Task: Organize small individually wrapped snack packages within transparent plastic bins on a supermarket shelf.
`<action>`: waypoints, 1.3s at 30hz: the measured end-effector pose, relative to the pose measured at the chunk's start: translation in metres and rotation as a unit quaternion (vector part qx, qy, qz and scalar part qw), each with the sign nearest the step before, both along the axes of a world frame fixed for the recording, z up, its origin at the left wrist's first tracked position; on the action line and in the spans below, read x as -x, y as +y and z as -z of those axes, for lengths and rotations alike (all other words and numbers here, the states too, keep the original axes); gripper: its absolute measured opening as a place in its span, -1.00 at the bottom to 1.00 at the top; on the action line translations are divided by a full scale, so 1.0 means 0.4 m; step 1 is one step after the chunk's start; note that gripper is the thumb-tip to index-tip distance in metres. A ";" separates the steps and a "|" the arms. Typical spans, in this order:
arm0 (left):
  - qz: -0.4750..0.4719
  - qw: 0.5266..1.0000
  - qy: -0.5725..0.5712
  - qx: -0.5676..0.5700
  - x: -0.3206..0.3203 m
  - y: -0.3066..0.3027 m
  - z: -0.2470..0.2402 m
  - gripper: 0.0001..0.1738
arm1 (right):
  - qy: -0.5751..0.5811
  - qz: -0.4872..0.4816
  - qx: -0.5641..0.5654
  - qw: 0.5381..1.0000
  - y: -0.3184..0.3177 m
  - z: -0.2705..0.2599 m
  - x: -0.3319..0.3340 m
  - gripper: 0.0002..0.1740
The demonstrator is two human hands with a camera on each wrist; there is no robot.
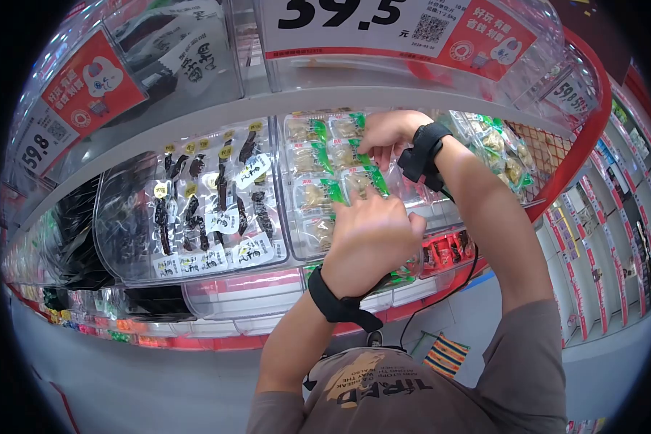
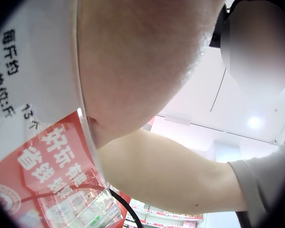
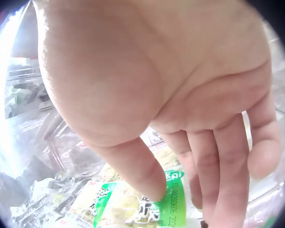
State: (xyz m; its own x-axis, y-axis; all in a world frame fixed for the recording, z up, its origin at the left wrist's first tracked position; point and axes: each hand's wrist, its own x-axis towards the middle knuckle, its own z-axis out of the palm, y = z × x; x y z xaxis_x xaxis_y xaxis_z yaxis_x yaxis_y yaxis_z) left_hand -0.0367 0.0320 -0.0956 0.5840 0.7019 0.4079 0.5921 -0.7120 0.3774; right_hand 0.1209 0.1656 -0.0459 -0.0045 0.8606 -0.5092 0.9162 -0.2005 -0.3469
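Clear snack packets (image 1: 311, 159) with green edge strips and pale lumpy contents lie in two columns in a clear bin. My right hand (image 1: 389, 134) is at the top packet of the right column. In the right wrist view, its thumb lies on a packet (image 3: 137, 206) by the green strip, with the fingers around the strip's far side, pinching it. My left hand (image 1: 376, 235) is over the lower end of the right column, back of the hand up, right below another packet (image 1: 362, 182). Its fingertips are mostly hidden; the left wrist view shows only the hand's heel and an arm.
Left of the packets, a compartment holds dark dried-meat sticks (image 1: 195, 195) in clear wrappers. More green-edged packets (image 1: 510, 155) lie in a heap at the right, by a red-rimmed basket (image 1: 557, 155). A shelf with price cards (image 1: 383, 29) hangs over the bins. Red packets (image 1: 448, 252) sit below.
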 end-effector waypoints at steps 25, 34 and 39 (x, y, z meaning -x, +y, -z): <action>-0.006 0.994 0.047 0.100 -0.005 0.001 -0.031 -0.55 | -0.125 0.048 -0.205 0.970 0.015 0.015 0.026 -0.39; 0.016 0.999 0.000 0.042 -0.005 0.007 -0.015 -0.65 | -0.130 -0.289 -0.505 0.803 -0.326 -0.035 0.007 -0.86; 0.016 1.000 0.010 0.000 -0.003 -0.005 -0.013 -0.70 | -0.077 -0.106 -0.571 0.810 -0.531 -0.104 -0.122 -0.84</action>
State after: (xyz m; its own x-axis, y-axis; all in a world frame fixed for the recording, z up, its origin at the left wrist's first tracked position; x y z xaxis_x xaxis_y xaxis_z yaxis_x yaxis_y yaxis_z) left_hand -0.0354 0.0301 -0.0903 0.6141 0.6825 0.3963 0.5758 -0.7309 0.3664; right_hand 0.1696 -0.0468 -0.0042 -0.2258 0.7593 0.6104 0.9380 0.3386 -0.0742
